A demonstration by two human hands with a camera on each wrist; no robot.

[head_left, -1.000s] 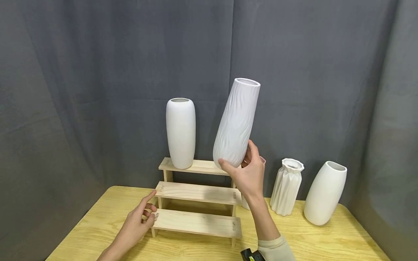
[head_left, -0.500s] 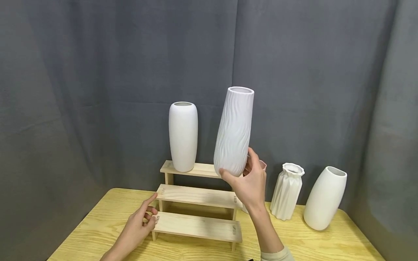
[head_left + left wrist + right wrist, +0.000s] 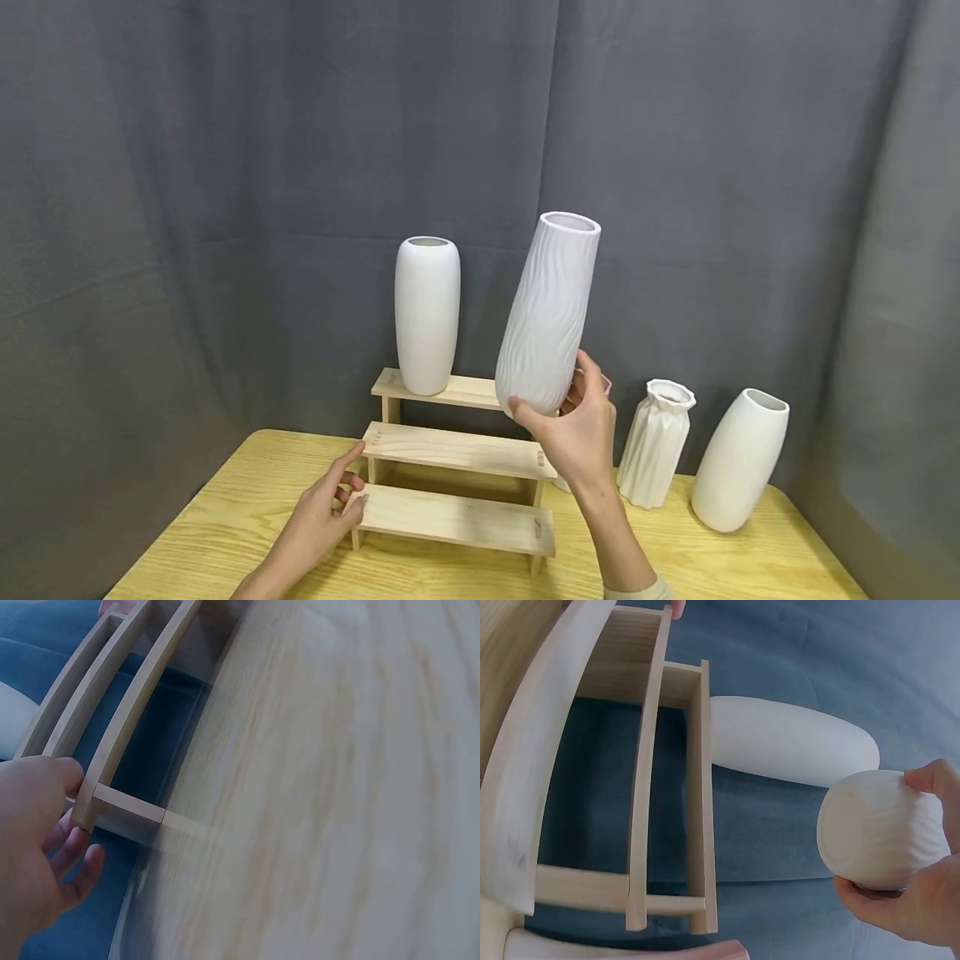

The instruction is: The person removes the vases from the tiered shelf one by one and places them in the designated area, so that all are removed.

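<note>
A tall white vase with a wavy relief (image 3: 546,317) leans slightly right, its lower part gripped by the right hand (image 3: 581,425) in front of the right end of the top shelf. In the right wrist view that vase (image 3: 877,829) shows its base, with the right hand (image 3: 922,877) around it. The three-tier wooden stand (image 3: 457,450) bears a smooth white vase (image 3: 427,317) upright at the left of its top shelf. The left hand (image 3: 311,521) touches the stand's left side; in the left wrist view the left hand (image 3: 37,847) has thumb and fingers around a shelf end (image 3: 94,795).
On the table (image 3: 675,558) to the right stand a pleated white vase (image 3: 655,446) and a smooth white vase (image 3: 741,462) with a slanted mouth. Partly hidden behind the right hand is a pink-rimmed piece (image 3: 606,385). A grey curtain (image 3: 300,167) hangs behind.
The wavy vase and the right hand have come lower in the head view; the vase straightened, then tilted right again. The left hand has stayed at the stand's left side.
</note>
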